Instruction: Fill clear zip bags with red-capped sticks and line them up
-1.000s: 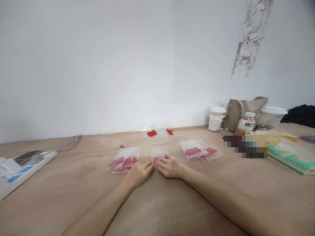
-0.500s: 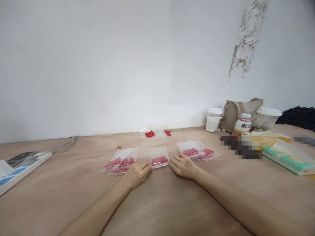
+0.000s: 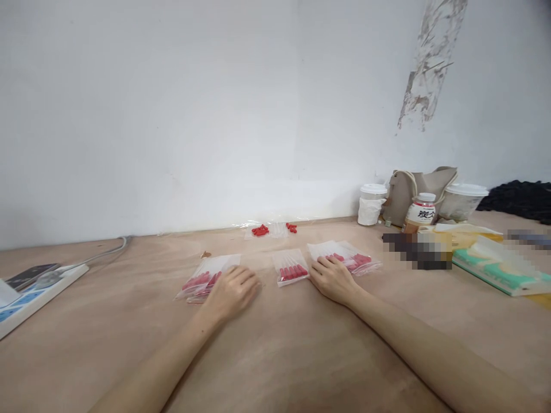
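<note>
A small clear zip bag [image 3: 287,258] with several red capsule-shaped pieces in a row lies flat between my hands, slightly turned. My right hand [image 3: 333,280] is closed at its lower right corner, the fingertips pinching the edge, and also sits against the right group of bags. My left hand [image 3: 235,289] is apart from the middle bag, its fingers loosely bent and pointing down, nothing visible in them. It covers part of the left group of filled bags [image 3: 206,278]. The right group of filled bags [image 3: 357,258] overlaps beside my right hand.
Loose red pieces [image 3: 260,230] lie on clear plastic by the wall. At left is a power strip [image 3: 51,295] with a phone [image 3: 32,276]. At right stand a lidded cup [image 3: 371,206], a bottle [image 3: 420,213], a grey bag [image 3: 402,198] and a tissue pack [image 3: 503,272].
The middle bag has moved right with my right hand and turned a little. My left hand has let go of its left corner and drawn away to the left.
</note>
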### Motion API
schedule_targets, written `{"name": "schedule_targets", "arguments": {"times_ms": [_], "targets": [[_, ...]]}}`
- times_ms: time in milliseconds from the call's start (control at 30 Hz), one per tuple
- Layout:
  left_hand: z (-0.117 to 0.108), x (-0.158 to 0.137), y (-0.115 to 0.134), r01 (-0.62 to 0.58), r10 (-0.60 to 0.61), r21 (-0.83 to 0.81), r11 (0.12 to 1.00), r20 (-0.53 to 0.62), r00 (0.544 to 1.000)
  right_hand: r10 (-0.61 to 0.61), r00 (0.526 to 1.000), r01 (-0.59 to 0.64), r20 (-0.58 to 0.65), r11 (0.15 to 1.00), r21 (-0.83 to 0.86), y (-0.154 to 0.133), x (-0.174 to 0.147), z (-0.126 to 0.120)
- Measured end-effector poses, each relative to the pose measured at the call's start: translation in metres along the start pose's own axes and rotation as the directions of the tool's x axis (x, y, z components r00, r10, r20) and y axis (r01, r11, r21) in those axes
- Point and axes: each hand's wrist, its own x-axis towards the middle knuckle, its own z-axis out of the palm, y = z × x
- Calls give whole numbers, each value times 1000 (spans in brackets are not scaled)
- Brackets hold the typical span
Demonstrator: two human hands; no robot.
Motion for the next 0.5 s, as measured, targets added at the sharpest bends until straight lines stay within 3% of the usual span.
{"name": "schedule_targets", "arguments": {"times_ms": [100,267,367,500], "targets": [[-33,-4,-28,141,-133,-38,989,171,976,-28,999,26,19,997,73,-4,11,-3],[-65,-49,-75,263,-205,-49,964,495,844,-189,977,168,101,969,182,-11,29,3],[-62,-76,-80,386,-291,-66,920,543,787,-171,961,135,218,976,171,-12,34,10],[-48,-90,-76,469,-353,-162,868,463,813,-66,956,30,284,991,132,-12,33,19]]}}
